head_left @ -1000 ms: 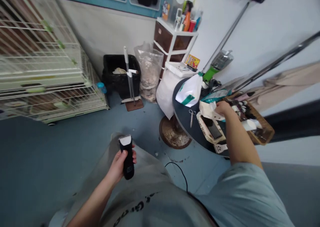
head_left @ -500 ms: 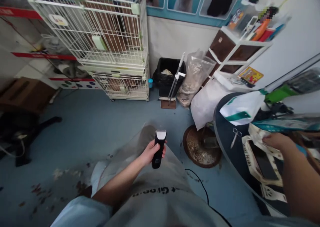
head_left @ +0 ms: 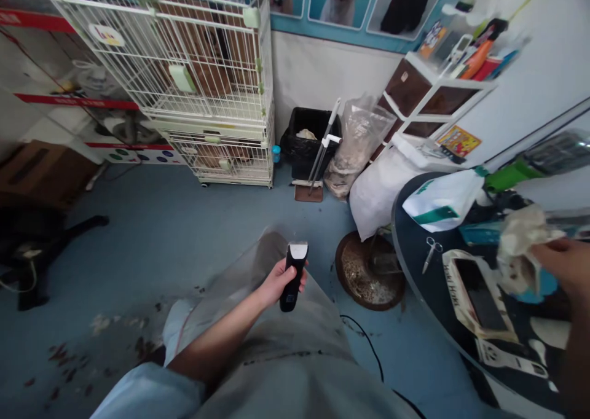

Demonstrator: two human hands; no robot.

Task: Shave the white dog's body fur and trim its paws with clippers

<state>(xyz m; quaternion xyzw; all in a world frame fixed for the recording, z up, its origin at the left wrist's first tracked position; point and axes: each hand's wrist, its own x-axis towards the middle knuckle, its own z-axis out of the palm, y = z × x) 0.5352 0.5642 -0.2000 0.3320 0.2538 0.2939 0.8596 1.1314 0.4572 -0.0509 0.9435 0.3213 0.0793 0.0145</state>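
My left hand [head_left: 279,284] is wrapped round a black hair clipper [head_left: 291,287] with a white head, upright in front of my apron. Over the round dark table [head_left: 417,265], my right hand [head_left: 560,262] pinches a crumpled off-white cloth or wipe [head_left: 519,247] with brownish marks. Below the cloth a light-blue thing [head_left: 537,290] shows in part; its kind is unclear. A phone [head_left: 477,287] lies on an off-white packet [head_left: 454,278], close to small scissors [head_left: 431,254]. Nearer the table's front edge is a white flat tool [head_left: 507,359].
A white-and-green bag [head_left: 445,198] sits on the table, whose round brown base [head_left: 369,278] stands on the floor. Beyond are a black bin [head_left: 302,152], a dustpan [head_left: 308,193], filled sacks and wire cages [head_left: 207,81]. Hair clumps [head_left: 69,357] litter the floor at left.
My right hand has moved to the right, lifting the crumpled cloth off the packet and phone, which now show more fully. The left hand and clipper have stayed nearly still.
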